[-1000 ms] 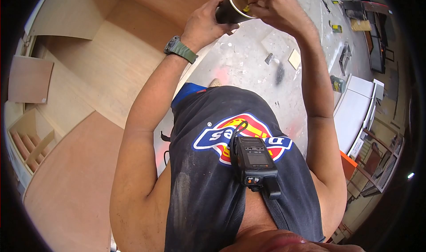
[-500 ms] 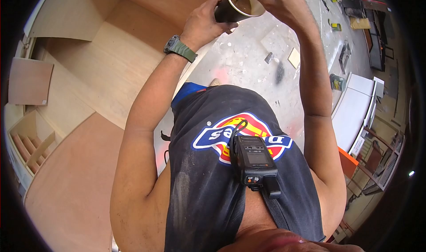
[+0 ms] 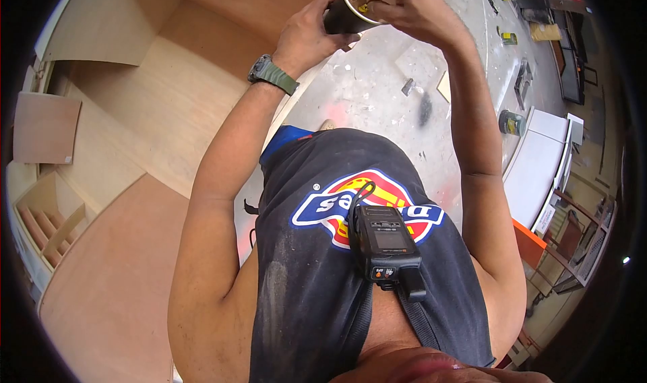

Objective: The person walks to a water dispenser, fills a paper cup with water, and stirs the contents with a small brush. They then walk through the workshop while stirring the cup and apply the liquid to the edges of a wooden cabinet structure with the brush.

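A dark cup [image 3: 342, 18] with a white rim and brown contents is near the top edge, tilted so its opening shows. My left hand [image 3: 306, 36] is wrapped round the cup's side, with a green-strapped watch on that wrist. At the rim's right side my right hand [image 3: 408, 9] has its fingers pinched together, partly over the opening. A small yellow-marked item [image 3: 364, 8] shows at those fingertips, inside the cup; the rest of it is hidden.
Pale wooden panels and an open wooden box structure [image 3: 168, 66] lie at the left. The stained grey floor [image 3: 377, 93] holds scraps and a jar [image 3: 512, 123]. A white-topped unit [image 3: 536, 154] stands at the right. A black device [image 3: 389, 241] hangs on my chest.
My right hand has moved slightly left and lower over the cup, and the yellow-marked item has shifted down within the opening. My left hand still holds the cup, almost unmoved.
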The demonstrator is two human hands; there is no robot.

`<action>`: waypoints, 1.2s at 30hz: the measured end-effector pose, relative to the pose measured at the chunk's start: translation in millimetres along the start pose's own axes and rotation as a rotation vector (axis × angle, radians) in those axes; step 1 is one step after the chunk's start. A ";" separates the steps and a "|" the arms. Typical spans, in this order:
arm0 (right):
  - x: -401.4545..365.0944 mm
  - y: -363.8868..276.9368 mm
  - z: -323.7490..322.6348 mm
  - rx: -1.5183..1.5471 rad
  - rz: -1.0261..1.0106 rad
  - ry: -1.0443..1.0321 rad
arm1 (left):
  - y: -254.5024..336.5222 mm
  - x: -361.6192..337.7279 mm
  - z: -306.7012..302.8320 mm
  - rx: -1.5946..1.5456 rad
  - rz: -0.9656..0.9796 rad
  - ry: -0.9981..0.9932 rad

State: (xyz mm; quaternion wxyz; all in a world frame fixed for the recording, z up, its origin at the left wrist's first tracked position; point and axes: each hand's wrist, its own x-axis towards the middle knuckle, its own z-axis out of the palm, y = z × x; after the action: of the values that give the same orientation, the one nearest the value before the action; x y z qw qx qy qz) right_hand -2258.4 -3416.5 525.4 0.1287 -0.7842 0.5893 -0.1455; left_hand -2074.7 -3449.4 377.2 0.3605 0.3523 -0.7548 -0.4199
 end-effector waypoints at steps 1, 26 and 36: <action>0.6 -3.3 -2.8 0.055 0.031 -0.008 | -0.3 -0.5 -0.1 0.009 0.013 0.012; 5.0 -8.0 -2.4 0.100 -0.029 -0.073 | -0.8 -0.8 1.0 -0.006 0.002 0.010; 7.9 -11.3 -0.1 0.024 -0.136 -0.002 | -3.6 0.1 1.7 -0.024 0.005 0.007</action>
State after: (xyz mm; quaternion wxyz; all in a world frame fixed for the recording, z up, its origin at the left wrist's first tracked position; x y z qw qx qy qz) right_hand -2246.3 -3421.1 530.3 0.1284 -0.8211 0.5327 -0.1600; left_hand -2075.4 -3450.2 373.4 0.3683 0.3476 -0.7494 -0.4266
